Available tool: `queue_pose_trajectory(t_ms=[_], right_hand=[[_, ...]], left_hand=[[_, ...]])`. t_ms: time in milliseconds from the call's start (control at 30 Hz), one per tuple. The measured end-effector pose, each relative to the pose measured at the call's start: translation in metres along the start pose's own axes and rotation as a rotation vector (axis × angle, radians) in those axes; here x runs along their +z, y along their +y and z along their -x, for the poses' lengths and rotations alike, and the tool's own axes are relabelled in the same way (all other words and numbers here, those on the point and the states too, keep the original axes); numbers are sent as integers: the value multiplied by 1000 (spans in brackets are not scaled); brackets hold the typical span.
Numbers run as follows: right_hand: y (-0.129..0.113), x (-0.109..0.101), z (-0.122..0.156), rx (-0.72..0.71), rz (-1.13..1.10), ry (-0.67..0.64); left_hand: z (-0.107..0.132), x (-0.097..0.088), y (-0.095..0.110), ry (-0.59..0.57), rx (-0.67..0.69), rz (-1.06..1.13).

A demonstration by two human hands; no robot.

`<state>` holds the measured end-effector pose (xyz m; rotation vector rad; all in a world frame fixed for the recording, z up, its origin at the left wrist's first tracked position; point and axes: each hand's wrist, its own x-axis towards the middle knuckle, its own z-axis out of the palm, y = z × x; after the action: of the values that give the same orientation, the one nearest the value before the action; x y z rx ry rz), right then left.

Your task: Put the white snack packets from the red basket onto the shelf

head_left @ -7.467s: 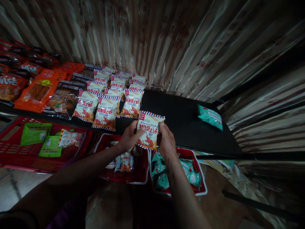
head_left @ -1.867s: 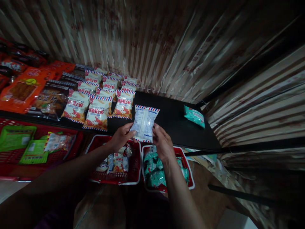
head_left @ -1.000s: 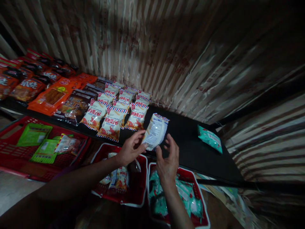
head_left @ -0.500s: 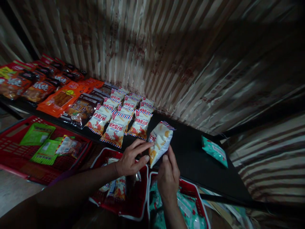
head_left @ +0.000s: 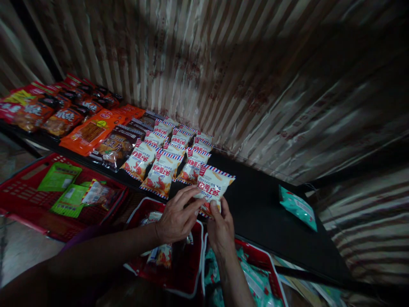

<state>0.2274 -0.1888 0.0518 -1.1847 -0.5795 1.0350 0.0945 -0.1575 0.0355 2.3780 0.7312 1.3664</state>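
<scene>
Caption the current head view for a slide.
Right hand holds a snack bag, left hand at its edge, matching bags alongside.

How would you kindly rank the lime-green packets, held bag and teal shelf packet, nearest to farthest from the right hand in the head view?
1. Held bag: in right hand
2. Teal packet: rightward, on shelf
3. Lime-green packets: in leftmost basket

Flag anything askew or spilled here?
A teal packet looks stray, lying alone at the right end of the black shelf, apart from the grouped packets; similar packets sit in a red basket below. No spill visible.
</scene>
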Motion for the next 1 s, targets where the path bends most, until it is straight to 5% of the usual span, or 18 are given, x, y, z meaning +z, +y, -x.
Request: queue_pose_trajectory(t_ms=[533, 1000], right_hand=[[29, 26, -28, -96, 197, 20], [45, 21, -40, -314, 578, 166]], left_hand=[[1, -14, -23, -5, -22, -72], [5, -6, -38, -91, -44, -44]])
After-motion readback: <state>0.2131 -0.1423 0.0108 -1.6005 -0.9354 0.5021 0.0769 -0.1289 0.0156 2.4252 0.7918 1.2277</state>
